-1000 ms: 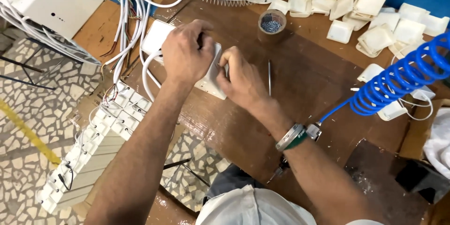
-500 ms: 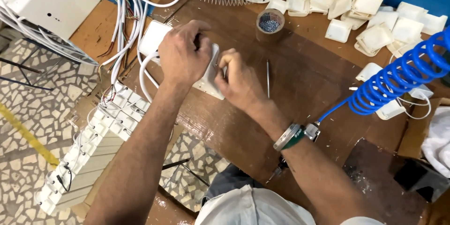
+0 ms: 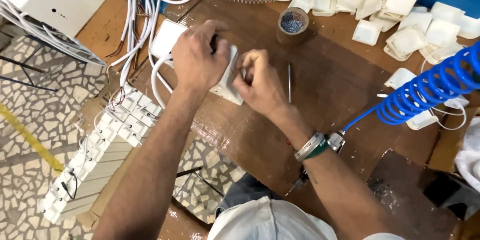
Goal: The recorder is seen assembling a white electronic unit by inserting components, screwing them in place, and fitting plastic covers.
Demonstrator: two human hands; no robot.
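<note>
right hand slides off the white switch box top to its right edge, fingertips pinching there, left hand now gripping higher

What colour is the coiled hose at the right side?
The coiled hose is bright blue, clearest in the head view.

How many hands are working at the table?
2: the left hand grips the white box; the right hand pinches at its edge. No other hands show.
</note>
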